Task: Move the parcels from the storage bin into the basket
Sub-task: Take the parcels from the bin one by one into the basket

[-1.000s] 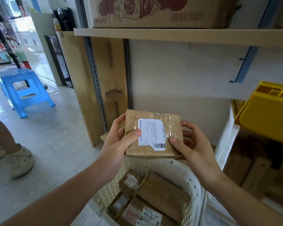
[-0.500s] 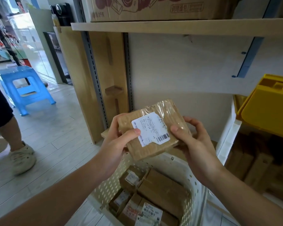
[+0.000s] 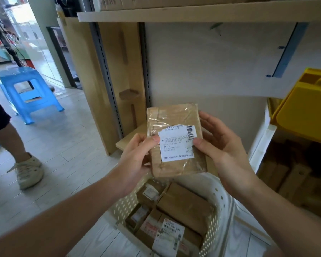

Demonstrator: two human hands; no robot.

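Both hands, left hand (image 3: 137,156) and right hand (image 3: 220,151), gripping flat brown taped cardboard parcel (image 3: 174,140) by edges, hovering above white perforated plastic basket (image 3: 219,197) at 6 o'clock. Risk: slick tape slipping, parcel dropping outside rim.

Straight below the hands, the basket (image 3: 219,197) stands open-topped, its floor crowded with parcels (image 3: 183,204). At twelve o'clock the wall (image 3: 202,67) blocks; at three o'clock a yellow bin (image 3: 304,112) juts out.

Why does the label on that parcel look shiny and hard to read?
Head view: clear tape on the parcel throws glare above the label, whose small print blurs; both hands hold it; the wide lens bends the shelf.
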